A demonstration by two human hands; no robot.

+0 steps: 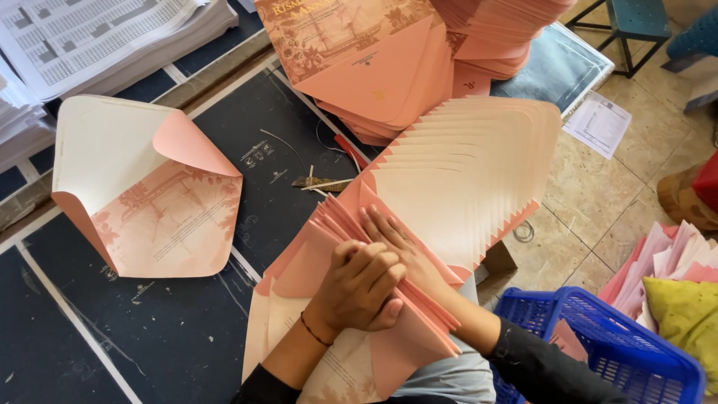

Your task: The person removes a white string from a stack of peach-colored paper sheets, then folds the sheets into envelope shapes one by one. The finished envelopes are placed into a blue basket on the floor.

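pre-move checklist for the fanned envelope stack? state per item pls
1. Left hand on the fanned pink envelopes: ok, fist presses on the near end of the fan.
2. Right hand flat on the stack: ok, fingers spread under the left hand.
3. Fan spacing even: ok along the far edge; near end hidden by the hands.
4. Single opened envelope apart from the fan: ok, lies to the left on the dark table.
5. Stack fully on the table: not ok, its right side overhangs the edge above the floor.
6. Blue basket contents: cannot tell, mostly hidden.
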